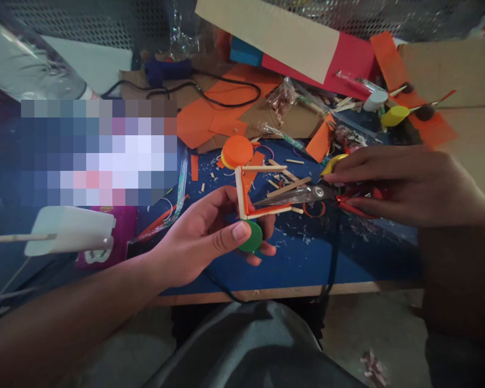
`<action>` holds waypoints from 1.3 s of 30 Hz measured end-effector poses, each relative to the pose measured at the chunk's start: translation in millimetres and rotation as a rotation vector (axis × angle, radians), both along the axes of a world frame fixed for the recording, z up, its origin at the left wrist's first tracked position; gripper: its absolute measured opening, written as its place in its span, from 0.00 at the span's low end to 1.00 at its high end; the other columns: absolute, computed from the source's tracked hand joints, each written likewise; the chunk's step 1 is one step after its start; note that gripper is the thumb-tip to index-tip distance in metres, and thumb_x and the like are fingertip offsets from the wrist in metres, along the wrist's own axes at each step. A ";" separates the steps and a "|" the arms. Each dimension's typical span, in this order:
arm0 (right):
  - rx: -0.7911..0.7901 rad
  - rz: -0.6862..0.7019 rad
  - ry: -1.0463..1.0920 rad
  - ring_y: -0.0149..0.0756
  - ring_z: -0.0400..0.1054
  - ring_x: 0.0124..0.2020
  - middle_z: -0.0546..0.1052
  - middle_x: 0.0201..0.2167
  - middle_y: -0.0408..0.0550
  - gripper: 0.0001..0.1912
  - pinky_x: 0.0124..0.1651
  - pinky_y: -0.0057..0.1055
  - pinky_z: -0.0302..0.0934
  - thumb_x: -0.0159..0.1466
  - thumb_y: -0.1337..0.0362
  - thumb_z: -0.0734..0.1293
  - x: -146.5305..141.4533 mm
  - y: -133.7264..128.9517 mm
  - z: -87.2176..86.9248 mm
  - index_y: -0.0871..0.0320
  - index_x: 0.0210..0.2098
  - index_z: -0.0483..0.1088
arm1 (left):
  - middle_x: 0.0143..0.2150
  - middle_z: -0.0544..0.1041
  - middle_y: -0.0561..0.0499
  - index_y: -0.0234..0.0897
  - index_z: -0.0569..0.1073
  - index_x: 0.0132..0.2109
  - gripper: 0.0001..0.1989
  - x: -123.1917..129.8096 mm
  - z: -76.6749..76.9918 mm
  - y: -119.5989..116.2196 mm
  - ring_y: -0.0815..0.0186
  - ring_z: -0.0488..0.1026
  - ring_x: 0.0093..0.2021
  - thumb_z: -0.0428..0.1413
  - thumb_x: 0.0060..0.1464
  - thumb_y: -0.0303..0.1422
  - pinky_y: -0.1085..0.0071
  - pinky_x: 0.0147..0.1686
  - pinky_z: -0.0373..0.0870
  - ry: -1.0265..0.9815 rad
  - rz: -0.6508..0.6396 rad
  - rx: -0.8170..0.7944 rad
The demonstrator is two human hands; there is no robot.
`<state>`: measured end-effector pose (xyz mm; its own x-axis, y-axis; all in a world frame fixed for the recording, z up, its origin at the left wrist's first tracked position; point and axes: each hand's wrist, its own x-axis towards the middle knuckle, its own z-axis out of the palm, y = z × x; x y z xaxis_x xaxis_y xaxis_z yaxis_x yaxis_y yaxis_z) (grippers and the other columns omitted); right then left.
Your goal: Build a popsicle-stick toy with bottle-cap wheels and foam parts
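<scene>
My left hand (pixel 222 231) is closed around a small three-sided frame of wooden sticks (pixel 241 194), its thumb on a green disc (pixel 251 236) at the lower corner. Orange lining (pixel 281 209) runs along the inside of the frame. My right hand (pixel 392 180) holds scissors (pixel 318 191) by red and yellow handles. Their blades point left into the frame, with the tips close to its lower left corner. Whether the tips touch the lining cannot be told.
An orange round cap (pixel 237 151), sticks and paper scraps lie beyond the frame. A blue glue gun (pixel 167 71) and coloured sheets (pixel 299 37) are at the back. A white plug (pixel 70 230) sits in a magenta socket box (pixel 125 229) at left.
</scene>
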<state>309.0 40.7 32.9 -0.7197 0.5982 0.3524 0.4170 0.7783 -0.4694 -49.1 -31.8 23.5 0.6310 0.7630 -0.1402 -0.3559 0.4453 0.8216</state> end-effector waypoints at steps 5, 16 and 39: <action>-0.017 -0.103 0.084 0.42 0.84 0.49 0.87 0.52 0.50 0.25 0.53 0.33 0.77 0.65 0.61 0.80 1.4 -1.8 -1.2 0.47 0.61 0.83 | 0.47 0.83 0.48 0.39 0.74 0.51 0.14 2.4 -0.9 1.7 0.63 0.87 0.41 0.68 0.66 0.39 0.75 0.35 0.85 0.008 0.092 0.078; -0.043 -0.038 0.079 0.41 0.83 0.46 0.85 0.52 0.49 0.27 0.50 0.32 0.76 0.67 0.58 0.78 -8.6 -12.7 8.3 0.41 0.65 0.79 | 0.46 0.83 0.55 0.41 0.68 0.45 0.24 2.1 -3.9 0.9 0.62 0.89 0.41 0.77 0.55 0.36 0.76 0.34 0.84 0.105 0.292 0.028; -0.068 0.011 0.003 0.35 0.83 0.44 0.86 0.53 0.45 0.23 0.42 0.27 0.76 0.72 0.58 0.73 -12.8 -14.4 11.0 0.39 0.66 0.78 | 0.51 0.84 0.48 0.40 0.74 0.48 0.06 5.8 -11.3 -1.3 0.66 0.87 0.40 0.65 0.69 0.30 0.68 0.43 0.89 0.106 0.321 0.324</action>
